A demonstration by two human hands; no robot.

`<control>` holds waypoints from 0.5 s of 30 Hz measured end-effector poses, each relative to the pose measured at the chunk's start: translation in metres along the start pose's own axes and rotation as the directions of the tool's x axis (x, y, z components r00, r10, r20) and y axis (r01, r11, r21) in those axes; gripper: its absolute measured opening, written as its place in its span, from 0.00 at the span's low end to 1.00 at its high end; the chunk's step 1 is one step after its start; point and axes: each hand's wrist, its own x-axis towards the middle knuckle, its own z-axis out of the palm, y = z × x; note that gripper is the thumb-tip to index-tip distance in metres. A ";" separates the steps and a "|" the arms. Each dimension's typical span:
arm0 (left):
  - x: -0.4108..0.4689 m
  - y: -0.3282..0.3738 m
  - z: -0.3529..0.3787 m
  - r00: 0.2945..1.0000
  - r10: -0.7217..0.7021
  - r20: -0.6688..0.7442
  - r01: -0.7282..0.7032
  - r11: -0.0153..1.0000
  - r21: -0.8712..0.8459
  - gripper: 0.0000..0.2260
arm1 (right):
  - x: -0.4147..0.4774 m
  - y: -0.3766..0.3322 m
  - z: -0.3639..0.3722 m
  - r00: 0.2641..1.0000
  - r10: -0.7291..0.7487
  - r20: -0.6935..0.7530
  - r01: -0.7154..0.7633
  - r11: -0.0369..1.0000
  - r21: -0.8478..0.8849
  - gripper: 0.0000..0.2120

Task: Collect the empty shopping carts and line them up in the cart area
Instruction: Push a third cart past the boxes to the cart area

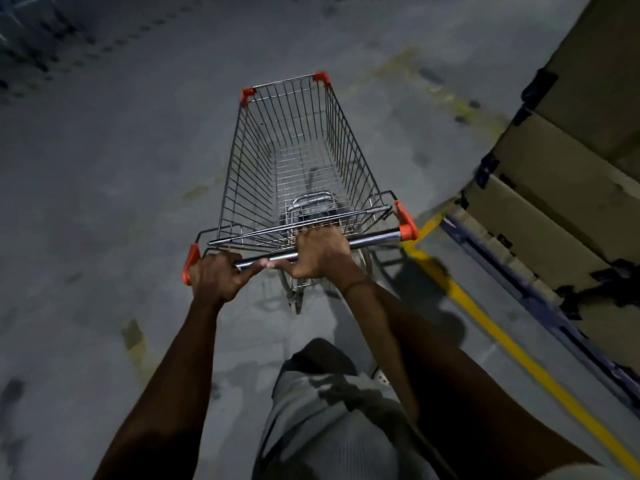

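So far one cart seems collected. The left hand [216, 275] curls its fingers round the handle [374, 239] near its left orange end, and the right hand [320, 252] wraps the bar at mid-length. The cart [242, 161] stands on the floor [121, 168] just ahead, its basket empty. No cart area shows, so lining up likely remains. A yellow line [502, 336] and boxes [547, 216] lie to the right.

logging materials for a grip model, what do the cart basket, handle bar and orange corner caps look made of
Cart basket: thin steel-looking wire, shiny plated finish; open grid with bright glints.
Handle bar: smooth metal tube, probably chromed; it carries a long highlight.
Orange corner caps: likely moulded plastic; solid matt colour, rounded edges.
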 end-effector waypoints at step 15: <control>0.247 0.009 0.013 0.970 -0.215 -0.116 0.220 0.975 0.032 0.45 | 0.256 0.127 -0.086 0.992 -0.125 -0.027 0.123 0.991 -0.049 0.43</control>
